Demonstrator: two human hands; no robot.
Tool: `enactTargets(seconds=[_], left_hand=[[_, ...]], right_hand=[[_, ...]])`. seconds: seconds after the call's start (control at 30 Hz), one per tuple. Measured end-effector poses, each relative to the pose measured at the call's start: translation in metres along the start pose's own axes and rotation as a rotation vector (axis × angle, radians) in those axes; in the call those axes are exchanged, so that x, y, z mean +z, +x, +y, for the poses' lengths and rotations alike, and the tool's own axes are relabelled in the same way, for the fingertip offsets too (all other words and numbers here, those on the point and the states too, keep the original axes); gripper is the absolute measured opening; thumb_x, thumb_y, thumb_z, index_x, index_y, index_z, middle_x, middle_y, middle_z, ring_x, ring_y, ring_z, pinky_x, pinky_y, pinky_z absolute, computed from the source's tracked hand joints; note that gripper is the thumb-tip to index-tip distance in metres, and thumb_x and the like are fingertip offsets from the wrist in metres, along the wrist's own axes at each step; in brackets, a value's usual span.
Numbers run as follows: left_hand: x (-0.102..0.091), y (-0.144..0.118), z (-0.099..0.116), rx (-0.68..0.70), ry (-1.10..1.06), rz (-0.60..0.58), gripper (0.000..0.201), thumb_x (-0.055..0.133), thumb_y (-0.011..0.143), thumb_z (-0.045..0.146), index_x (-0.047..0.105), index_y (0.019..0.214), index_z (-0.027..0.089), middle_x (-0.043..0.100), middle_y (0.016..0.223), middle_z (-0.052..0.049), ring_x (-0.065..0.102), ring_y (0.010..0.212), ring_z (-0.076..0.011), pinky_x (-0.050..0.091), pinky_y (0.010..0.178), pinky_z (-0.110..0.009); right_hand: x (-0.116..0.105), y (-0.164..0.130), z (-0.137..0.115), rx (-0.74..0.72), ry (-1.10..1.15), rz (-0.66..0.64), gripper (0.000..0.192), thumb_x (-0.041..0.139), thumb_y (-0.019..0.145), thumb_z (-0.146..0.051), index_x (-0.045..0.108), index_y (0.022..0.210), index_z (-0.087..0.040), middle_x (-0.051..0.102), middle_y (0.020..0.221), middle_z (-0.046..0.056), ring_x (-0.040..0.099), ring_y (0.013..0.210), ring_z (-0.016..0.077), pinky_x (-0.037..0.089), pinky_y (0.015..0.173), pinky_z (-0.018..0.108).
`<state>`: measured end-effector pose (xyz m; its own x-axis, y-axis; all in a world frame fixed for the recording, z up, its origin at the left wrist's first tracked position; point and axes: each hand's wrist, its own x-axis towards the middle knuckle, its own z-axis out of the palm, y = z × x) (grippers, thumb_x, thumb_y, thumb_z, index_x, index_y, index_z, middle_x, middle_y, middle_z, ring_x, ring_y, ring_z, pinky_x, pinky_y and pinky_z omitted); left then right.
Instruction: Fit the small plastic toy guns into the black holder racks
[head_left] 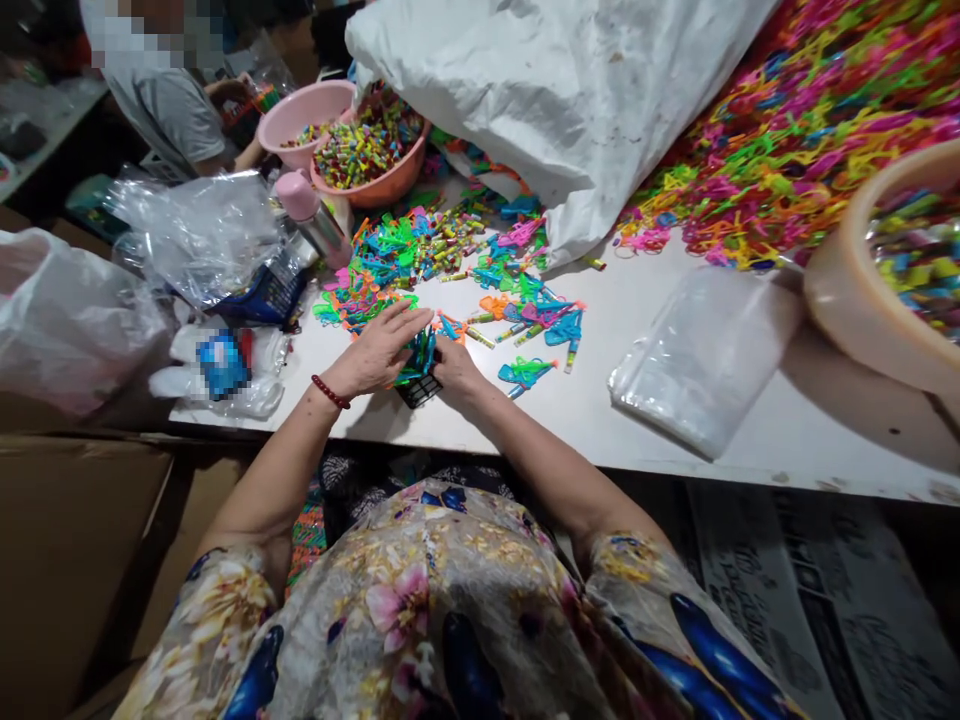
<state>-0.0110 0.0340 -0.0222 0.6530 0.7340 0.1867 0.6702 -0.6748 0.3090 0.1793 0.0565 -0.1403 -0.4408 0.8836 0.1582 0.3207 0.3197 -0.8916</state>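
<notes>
Left hand (386, 345) and right hand (453, 368) at small black basket (418, 393)

Basket sits near the table (592, 400) edge, centre of frame, holding plastic toys (422, 350). Left hand: fingers stretched out over the toys; cannot tell whether it grips any. Right hand: fingers curled in at the basket's right side; grip hidden. Loose toys (528, 374) lie just right of centre. Toy pile (386, 242) spreads above centre. Clear bags (697, 360) lie right of centre, flask (330, 232) upper left
</notes>
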Motion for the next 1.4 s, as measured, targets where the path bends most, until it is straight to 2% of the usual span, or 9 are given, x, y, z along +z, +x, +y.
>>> enactTargets(seconds=[0.17,0.4,0.53,0.63,0.73,0.9,1.07,1.17,1.4], left_hand=[[0.000,0.001,0.002,0.015,0.005,-0.004,0.076,0.056,0.089,0.013,0.039,0.161,0.029,0.053,0.154,-0.009,0.038,0.150,-0.0349,0.034,0.127,-0.063],[-0.002,0.003,0.009,-0.022,0.004,-0.005,0.070,0.060,0.090,0.016,0.046,0.157,0.030,0.056,0.148,-0.010,0.039,0.147,-0.0347,0.033,0.126,-0.063],[-0.007,0.008,0.014,-0.112,-0.013,-0.031,0.056,0.064,0.094,0.028,0.053,0.149,0.026,0.055,0.153,-0.011,0.040,0.148,-0.0320,0.031,0.127,-0.057],[-0.012,0.016,0.021,-0.240,0.028,-0.069,0.055,0.071,0.091,0.034,0.056,0.144,0.025,0.054,0.155,-0.012,0.043,0.146,-0.0338,0.031,0.123,-0.059],[-0.015,0.023,0.027,-0.334,0.101,-0.105,0.053,0.076,0.088,0.036,0.060,0.138,0.026,0.055,0.155,-0.011,0.040,0.148,-0.0371,0.022,0.122,-0.065],[-0.016,0.031,0.031,-0.344,0.149,-0.131,0.037,0.072,0.091,0.038,0.063,0.125,0.025,0.063,0.144,-0.010,0.042,0.146,-0.0351,0.005,0.125,-0.069],[-0.014,0.034,0.032,-0.331,0.200,-0.171,0.034,0.065,0.091,0.027,0.061,0.124,0.023,0.062,0.143,-0.012,0.042,0.145,-0.0352,0.005,0.125,-0.070],[-0.014,0.036,0.031,-0.323,0.186,-0.210,0.039,0.062,0.091,0.027,0.057,0.129,0.022,0.056,0.150,-0.015,0.038,0.149,-0.0365,0.007,0.124,-0.074],[-0.011,0.039,0.031,-0.345,0.211,-0.205,0.029,0.059,0.091,0.030,0.057,0.117,0.019,0.058,0.135,-0.017,0.042,0.140,-0.0377,0.026,0.120,-0.070]], right_hand=[[0.008,-0.001,0.001,0.026,-0.056,0.068,0.016,0.057,0.081,-0.027,0.064,0.093,-0.019,0.068,0.092,0.004,0.057,0.085,0.0200,0.047,0.079,0.031],[0.020,0.000,0.003,0.000,0.055,0.162,0.020,0.056,0.084,-0.036,0.060,0.094,-0.020,0.063,0.087,0.003,0.054,0.080,0.0198,0.045,0.076,0.032],[0.024,0.003,0.008,-0.023,0.071,0.190,0.018,0.054,0.088,-0.038,0.060,0.089,-0.021,0.062,0.086,0.004,0.055,0.084,0.0217,0.046,0.079,0.034],[0.025,0.003,0.011,-0.012,0.054,0.191,0.021,0.047,0.092,-0.037,0.058,0.084,-0.022,0.060,0.085,0.005,0.055,0.084,0.0227,0.046,0.078,0.035],[0.024,0.003,0.010,-0.014,0.030,0.184,0.015,0.049,0.090,-0.035,0.058,0.089,-0.022,0.061,0.089,0.005,0.056,0.085,0.0231,0.046,0.078,0.035],[0.024,0.004,0.012,0.010,-0.015,0.146,0.011,0.053,0.086,-0.033,0.054,0.084,-0.023,0.061,0.088,0.004,0.053,0.084,0.0213,0.044,0.075,0.032],[0.029,0.007,0.016,-0.042,0.000,0.197,0.023,0.042,0.094,-0.037,0.053,0.081,-0.022,0.056,0.084,0.003,0.051,0.081,0.0196,0.041,0.075,0.032],[0.029,0.009,0.015,-0.001,-0.037,0.199,0.021,0.045,0.093,-0.033,0.049,0.076,-0.023,0.052,0.079,0.002,0.047,0.076,0.0185,0.039,0.073,0.031],[0.026,0.011,0.008,-0.029,-0.029,0.170,0.020,0.046,0.095,-0.026,0.054,0.078,-0.022,0.055,0.082,0.002,0.050,0.082,0.0192,0.041,0.073,0.030]])
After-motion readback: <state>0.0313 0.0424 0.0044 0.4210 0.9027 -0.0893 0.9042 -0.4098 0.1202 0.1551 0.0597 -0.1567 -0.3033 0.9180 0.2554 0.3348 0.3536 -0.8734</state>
